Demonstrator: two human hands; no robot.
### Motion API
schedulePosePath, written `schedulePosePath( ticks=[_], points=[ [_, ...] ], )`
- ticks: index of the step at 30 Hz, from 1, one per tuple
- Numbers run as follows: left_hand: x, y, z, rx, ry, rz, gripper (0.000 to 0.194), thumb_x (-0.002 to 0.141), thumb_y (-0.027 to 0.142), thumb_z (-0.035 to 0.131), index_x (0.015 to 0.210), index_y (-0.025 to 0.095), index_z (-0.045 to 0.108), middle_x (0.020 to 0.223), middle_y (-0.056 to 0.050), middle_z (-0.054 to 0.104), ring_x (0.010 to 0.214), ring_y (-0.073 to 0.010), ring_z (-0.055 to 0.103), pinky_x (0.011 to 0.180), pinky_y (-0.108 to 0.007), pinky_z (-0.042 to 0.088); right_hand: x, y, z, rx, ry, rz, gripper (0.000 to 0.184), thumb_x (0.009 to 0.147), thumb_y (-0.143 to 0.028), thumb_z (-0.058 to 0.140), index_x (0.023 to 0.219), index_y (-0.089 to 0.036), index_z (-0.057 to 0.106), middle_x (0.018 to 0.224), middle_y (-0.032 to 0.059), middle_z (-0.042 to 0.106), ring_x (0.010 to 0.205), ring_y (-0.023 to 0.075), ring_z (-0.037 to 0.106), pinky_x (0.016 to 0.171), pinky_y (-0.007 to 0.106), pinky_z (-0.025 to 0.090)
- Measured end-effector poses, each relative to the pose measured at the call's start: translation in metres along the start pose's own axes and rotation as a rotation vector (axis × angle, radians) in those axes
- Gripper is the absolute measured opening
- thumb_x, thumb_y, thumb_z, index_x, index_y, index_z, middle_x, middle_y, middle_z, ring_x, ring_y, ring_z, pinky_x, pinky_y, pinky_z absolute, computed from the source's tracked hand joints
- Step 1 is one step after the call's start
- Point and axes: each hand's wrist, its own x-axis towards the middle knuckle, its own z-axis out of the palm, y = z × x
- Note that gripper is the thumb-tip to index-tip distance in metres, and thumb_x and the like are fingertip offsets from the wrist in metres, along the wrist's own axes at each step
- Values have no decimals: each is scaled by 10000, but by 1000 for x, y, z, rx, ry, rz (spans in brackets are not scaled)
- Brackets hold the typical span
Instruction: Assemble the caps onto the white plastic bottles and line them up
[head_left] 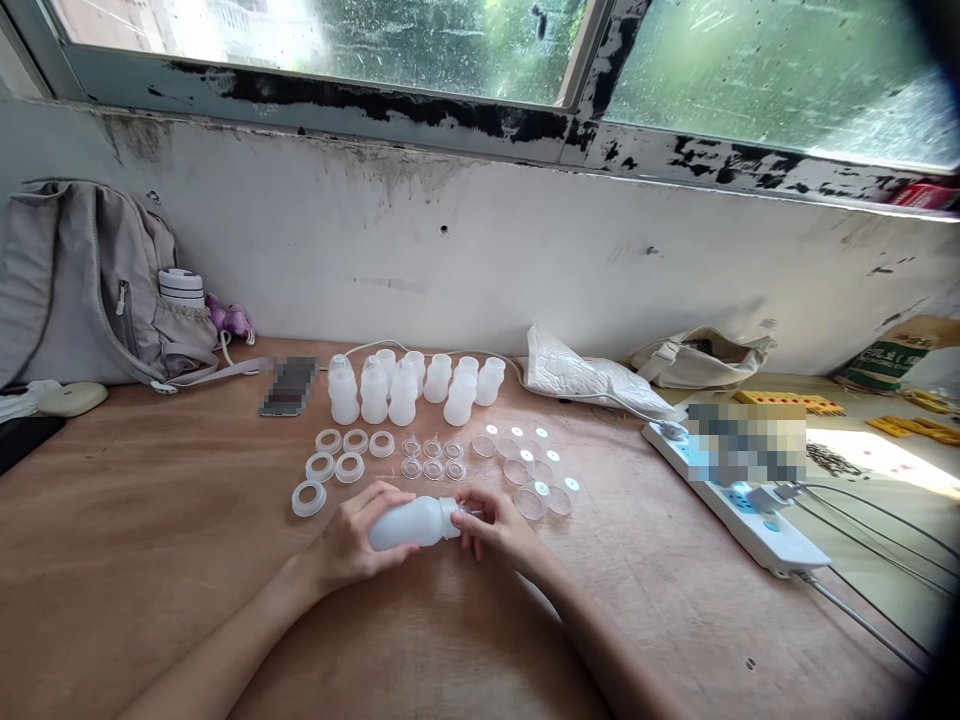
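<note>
On my head feed the left hand (364, 535) is wrapped around the body of a frosted plastic bottle (409, 523), thumb along the near side and fingers over the far side, clamped firmly on it. The bottle lies on its side just above the wooden tabletop (420, 640), its ridged neck pointing towards the right hand (499, 528). I see that hand's thumb and fingertips drawn together at the bottle's mouth, pinching a small clear piece (471, 512); the fingers hide too much of it for me to say exactly what it is or how far it sits in the opening.

Just beyond the hands I have loose parts in groups. On the left are six translucent screw rings (350, 455), near the left hand; in the middle, two rows of clear nipple-shaped parts (433, 468); on the right, near the right hand, shallow clear covers (531, 503) with small white discs beside or on them. Behind these, a cluster of frosted bottles (375, 400) stands upright towards the wall.

Further out I make out a phone (289, 387) with its screen blurred, and a grey backpack (67, 280) at the far left. Past the bottles lies a white padded pouch (562, 370), with a pale cloth bag (701, 358) beyond it. A white power strip (750, 510) with plugs in it runs diagonally along the right.
</note>
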Motion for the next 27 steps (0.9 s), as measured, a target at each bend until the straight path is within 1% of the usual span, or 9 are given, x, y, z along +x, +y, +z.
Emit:
schedulePosePath(
  ticks=[2, 4, 8, 12, 17, 20, 22, 24, 27],
  points=[
    [-1, -1, 3, 32, 12, 68, 418, 731, 297, 590, 1122, 216, 466, 1010, -58, 550, 941, -196, 536, 820, -329, 457, 1, 3, 0, -56, 4, 66, 380, 772, -487, 477, 756, -117, 565, 476, -29, 524, 319, 55, 441, 285, 143, 295],
    [-1, -2, 4, 57, 40, 89, 422, 734, 300, 590, 1127, 211, 464, 1015, -65, 548, 949, -200, 534, 829, -329, 456, 1, 4, 1, -79, 20, 62, 419, 796, -505, 423, 776, -114, 573, 485, -22, 532, 307, 51, 423, 276, 145, 280],
    [0, -2, 3, 54, 58, 17, 431, 728, 315, 599, 1127, 234, 460, 1020, -46, 541, 947, -198, 538, 814, -324, 468, -1, 1, 3, -42, 21, -32, 420, 683, -427, 625, 993, -161, 525, 612, -12, 594, 445, 96, 524, 355, 173, 380],
    [-2, -3, 7, 62, 94, 100, 404, 739, 288, 597, 1113, 217, 462, 1004, -57, 537, 944, -193, 541, 812, -329, 474, -4, -3, 4, -68, 46, -26, 294, 716, -438, 590, 725, -145, 564, 471, -31, 540, 394, 86, 484, 377, 179, 338],
    [-6, -4, 15, 90, 142, 188, 374, 749, 276, 585, 1099, 197, 477, 993, -80, 552, 926, -198, 558, 801, -335, 483, -4, 0, 5, -126, 85, -83, 413, 755, -471, 530, 493, -158, 467, 322, -66, 416, 305, 52, 367, 370, 183, 264],
    [-3, -4, 14, 22, 79, 93, 477, 697, 329, 636, 1120, 201, 457, 1020, -80, 556, 968, -215, 540, 836, -354, 461, -2, 4, 6, -104, 62, -17, 469, 779, -523, 455, 496, -149, 485, 329, -49, 432, 288, 53, 358, 335, 177, 254],
    [0, -2, 11, -66, 44, -27, 590, 611, 388, 700, 1116, 203, 458, 1043, -77, 560, 997, -233, 524, 860, -372, 441, -2, 3, 6, -33, 63, 20, 472, 776, -556, 425, 594, -135, 538, 397, -23, 496, 303, 67, 401, 315, 176, 270],
    [3, 0, 9, -201, 16, -197, 609, 564, 427, 719, 1079, 201, 484, 1027, -66, 576, 958, -232, 543, 824, -367, 455, -3, -1, 6, 58, 74, -35, 443, 751, -558, 462, 779, -131, 574, 562, 15, 587, 397, 94, 495, 351, 187, 347],
    [6, 7, 8, -526, -76, -461, 470, 630, 447, 656, 988, 176, 518, 863, -37, 613, 765, -184, 594, 675, -311, 487, -8, -12, 9, 154, 37, -196, 457, 687, -489, 595, 1028, -192, 533, 884, 54, 623, 700, 150, 594, 578, 249, 471]
  ],
)
